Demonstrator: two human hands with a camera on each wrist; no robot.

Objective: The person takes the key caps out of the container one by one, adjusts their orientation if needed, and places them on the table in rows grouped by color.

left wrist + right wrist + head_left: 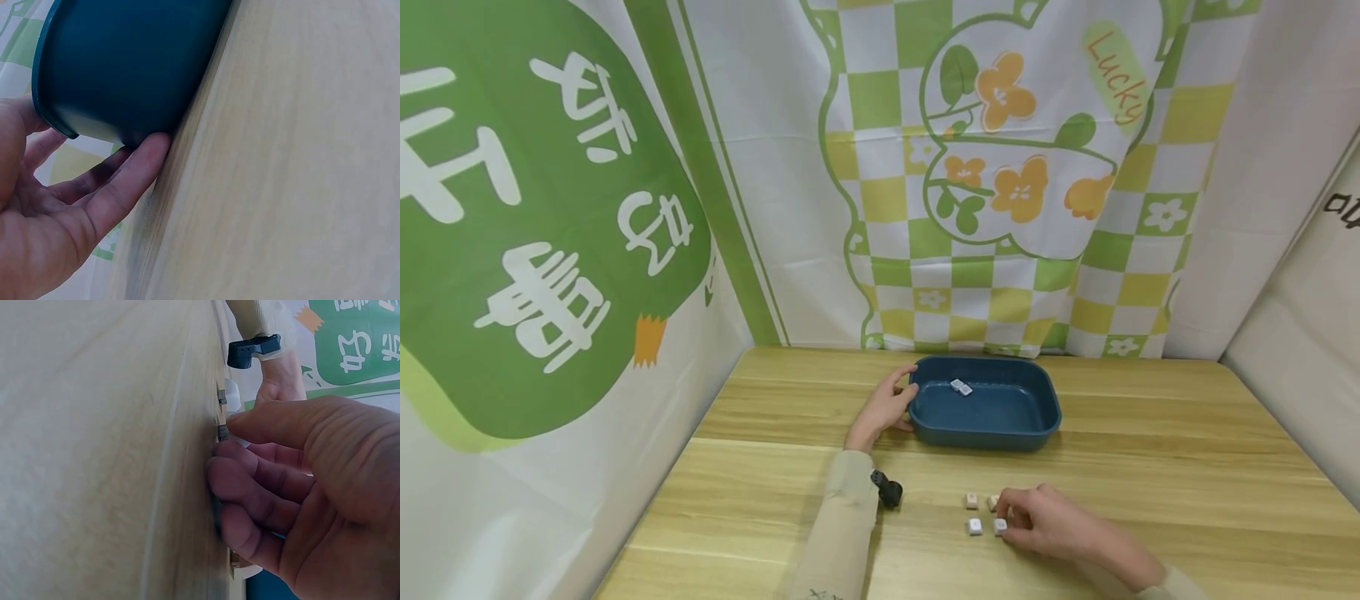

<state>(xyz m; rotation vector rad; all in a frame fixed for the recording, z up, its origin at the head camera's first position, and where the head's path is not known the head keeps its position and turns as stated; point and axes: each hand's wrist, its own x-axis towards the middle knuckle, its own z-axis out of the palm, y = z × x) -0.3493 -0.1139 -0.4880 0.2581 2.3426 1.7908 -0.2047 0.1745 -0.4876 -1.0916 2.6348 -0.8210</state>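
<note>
My left hand [883,408] grips the left end of a dark blue plastic basin [985,437], its thumb at the rim and fingertips low against the outer wall in the left wrist view. Inside the basin lie two small white keycaps [961,387], side by side. My right hand [1048,523] pinches a white keycap [1000,527] at the tabletop between thumb and index finger. Left of it sits another white keycap [975,527]. Behind these stand a cream keycap [972,500] and a second cream one [993,502], partly hidden by the fingers.
The wooden table [760,475] meets a printed curtain [955,283] just behind the basin. More cloth hangs at the left and right sides. A black wrist camera [888,489] is strapped to the left forearm, left of the keycaps.
</note>
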